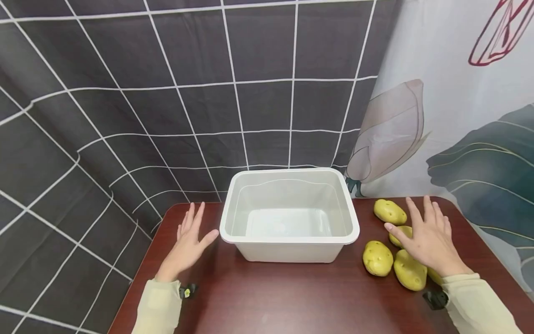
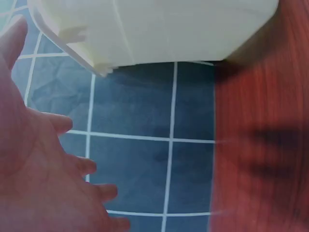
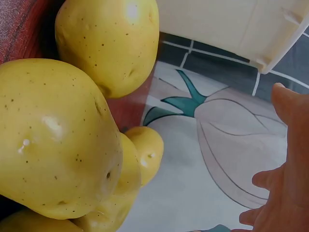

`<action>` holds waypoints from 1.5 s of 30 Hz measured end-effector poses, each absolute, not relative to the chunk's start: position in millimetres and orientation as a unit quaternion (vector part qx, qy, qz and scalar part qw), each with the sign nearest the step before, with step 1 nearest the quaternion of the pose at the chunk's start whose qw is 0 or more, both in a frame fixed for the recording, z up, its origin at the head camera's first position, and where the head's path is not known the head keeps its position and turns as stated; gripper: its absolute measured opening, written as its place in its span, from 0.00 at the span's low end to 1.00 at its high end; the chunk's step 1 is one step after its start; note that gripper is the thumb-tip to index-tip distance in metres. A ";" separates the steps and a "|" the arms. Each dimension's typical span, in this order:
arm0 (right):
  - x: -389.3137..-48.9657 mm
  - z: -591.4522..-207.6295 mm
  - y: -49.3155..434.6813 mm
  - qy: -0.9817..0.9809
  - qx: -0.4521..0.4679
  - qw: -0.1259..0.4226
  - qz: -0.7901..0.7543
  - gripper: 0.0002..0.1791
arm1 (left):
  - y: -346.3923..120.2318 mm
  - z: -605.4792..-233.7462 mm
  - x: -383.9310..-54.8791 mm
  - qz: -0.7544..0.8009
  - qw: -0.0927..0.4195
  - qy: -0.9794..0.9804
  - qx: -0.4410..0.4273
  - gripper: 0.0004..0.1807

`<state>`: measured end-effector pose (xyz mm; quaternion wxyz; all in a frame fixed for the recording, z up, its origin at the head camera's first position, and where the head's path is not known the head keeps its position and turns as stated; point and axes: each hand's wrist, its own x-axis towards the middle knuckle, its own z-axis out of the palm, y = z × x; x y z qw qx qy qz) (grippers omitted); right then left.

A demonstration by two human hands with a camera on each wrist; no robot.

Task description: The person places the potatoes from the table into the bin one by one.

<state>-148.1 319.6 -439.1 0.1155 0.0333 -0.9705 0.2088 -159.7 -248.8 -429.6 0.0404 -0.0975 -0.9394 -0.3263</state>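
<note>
A white plastic tub (image 1: 288, 250) stands at the back middle of the table, with nothing inside it. Just left of the tub, my left hand (image 1: 187, 246) is held with fingers straight and thumb spread toward its rim. My right hand (image 1: 431, 236) hovers over several yellow potatoes (image 1: 377, 258) at the table's right side, fingers extended and holding nothing. In the right wrist view, a large potato (image 3: 58, 140) fills the left part and the hand (image 3: 282, 179) shows at the right edge. The left wrist view has the left palm (image 2: 43, 169) beside the tub (image 2: 154, 29).
The dark red wooden table (image 1: 267, 297) has rounded back corners. Behind it hangs a dark grey cloth (image 1: 200, 111) with a white grid, and at the right a pale curtain (image 1: 450, 153) with leaf and flower prints. Black wrist cameras show at both cuffs.
</note>
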 end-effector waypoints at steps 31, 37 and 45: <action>-140.6 -444.3 312.2 -0.963 0.061 0.117 0.233 0.52 | -199.7 -401.9 -168.1 -0.309 0.050 -0.933 -0.179 0.46; -138.7 -448.7 309.0 -0.963 0.070 0.121 0.229 0.52 | -197.0 -402.7 -168.7 -0.310 0.049 -0.932 -0.184 0.47; -135.3 -454.2 304.6 -0.965 0.080 0.111 0.222 0.50 | -193.4 -406.0 -169.5 -0.305 0.043 -0.933 -0.186 0.47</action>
